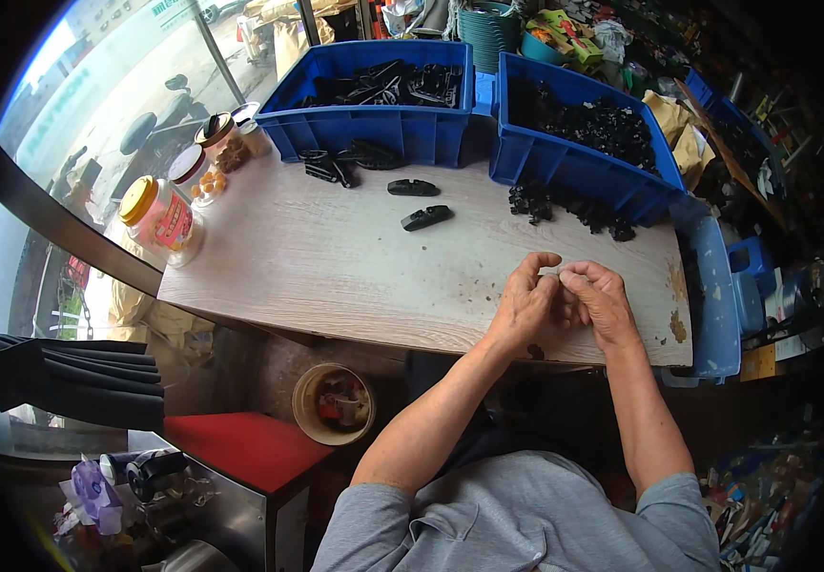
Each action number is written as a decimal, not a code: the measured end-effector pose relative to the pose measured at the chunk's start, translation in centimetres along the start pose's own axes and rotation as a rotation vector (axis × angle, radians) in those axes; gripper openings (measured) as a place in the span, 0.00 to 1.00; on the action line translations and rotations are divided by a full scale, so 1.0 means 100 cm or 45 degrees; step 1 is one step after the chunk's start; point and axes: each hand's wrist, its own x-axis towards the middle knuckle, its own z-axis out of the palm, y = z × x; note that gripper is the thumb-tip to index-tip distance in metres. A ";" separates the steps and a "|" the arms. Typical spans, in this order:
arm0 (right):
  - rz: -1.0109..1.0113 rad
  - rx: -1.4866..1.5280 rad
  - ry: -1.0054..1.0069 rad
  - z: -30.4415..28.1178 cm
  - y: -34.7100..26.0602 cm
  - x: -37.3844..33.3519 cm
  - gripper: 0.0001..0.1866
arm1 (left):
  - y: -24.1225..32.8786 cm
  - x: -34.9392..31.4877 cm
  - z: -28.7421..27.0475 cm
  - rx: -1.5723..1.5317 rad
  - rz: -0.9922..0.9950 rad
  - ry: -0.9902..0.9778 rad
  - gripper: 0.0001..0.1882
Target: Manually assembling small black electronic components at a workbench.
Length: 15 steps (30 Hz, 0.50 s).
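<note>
My left hand [525, 307] and my right hand [601, 305] meet above the near right part of the light wood table [336, 257]. Their fingers are curled in toward each other, with the fingertips close together. Whatever they pinch, if anything, is too small or hidden to make out. Beyond them lie two black curved plastic pieces, one [413, 188] farther off and the other [427, 218] nearer. Farther right, a loose heap of small black parts [565, 207] lies in front of a blue bin.
One blue bin [364, 124] holds long black pieces; another blue bin [574, 157] holds small black parts. More black pieces [350, 160] lie before the left bin. Lidded jars [159, 219] line the left edge. A waste bucket [334, 405] stands below, beside a red-topped cabinet [240, 448].
</note>
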 end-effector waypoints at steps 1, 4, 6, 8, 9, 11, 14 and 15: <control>-0.009 -0.040 -0.042 -0.001 0.001 0.002 0.08 | 0.003 -0.002 -0.001 -0.031 -0.044 -0.023 0.16; -0.017 -0.010 -0.079 0.003 0.001 0.001 0.08 | -0.005 0.002 -0.014 0.172 0.051 -0.073 0.18; -0.025 0.033 -0.085 0.003 0.003 0.000 0.08 | -0.001 -0.002 -0.022 0.609 0.322 0.138 0.18; -0.035 0.082 -0.081 0.004 0.005 -0.001 0.08 | 0.019 -0.006 -0.045 1.299 0.878 0.582 0.19; -0.057 0.094 -0.055 0.004 0.006 -0.002 0.08 | 0.036 0.001 -0.063 1.543 1.167 0.822 0.19; -0.089 0.113 -0.041 0.006 0.007 -0.002 0.08 | 0.061 0.008 -0.089 1.808 1.088 1.027 0.18; -0.124 0.210 -0.016 0.011 0.012 0.000 0.07 | 0.069 0.012 -0.121 2.149 0.771 0.964 0.13; -0.135 0.246 -0.015 0.014 0.012 0.000 0.07 | 0.068 0.012 -0.127 2.140 0.784 0.890 0.11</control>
